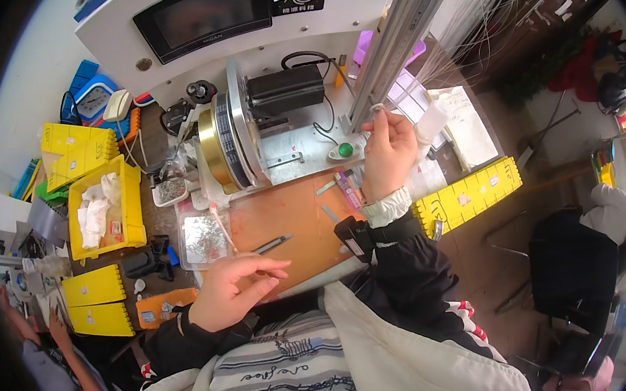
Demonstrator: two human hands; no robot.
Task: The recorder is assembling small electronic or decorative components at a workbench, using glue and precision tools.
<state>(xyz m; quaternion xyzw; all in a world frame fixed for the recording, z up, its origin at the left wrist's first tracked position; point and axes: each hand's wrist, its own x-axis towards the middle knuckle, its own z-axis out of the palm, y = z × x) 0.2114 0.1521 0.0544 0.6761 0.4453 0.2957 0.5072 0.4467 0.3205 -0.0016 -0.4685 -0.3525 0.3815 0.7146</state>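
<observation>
My right hand (389, 154) is raised beside the upright metal post (397, 43), its fingertips pinched on a tiny pale piece (377, 109) too small to make out. Below it, a round green button (345, 150) sits on the machine's metal base. My left hand (234, 293) hovers over the near edge of the orange-brown work mat (281, 215), thumb and fingers apart, holding nothing. Just beyond its fingertips lies a grey craft knife (273, 244). Next to that is a clear tray of small metal bits (205, 242), with a thin white-tipped stick (220, 221) across it.
A machine with a brass-coloured disc (216, 150), black motor (285, 90) and dark screen (204, 15) fills the back. At left are a yellow bin (137, 206) with white cloths and a blue clock (98, 96). A yellow plate (469, 198) lies right. Other people sit at both sides.
</observation>
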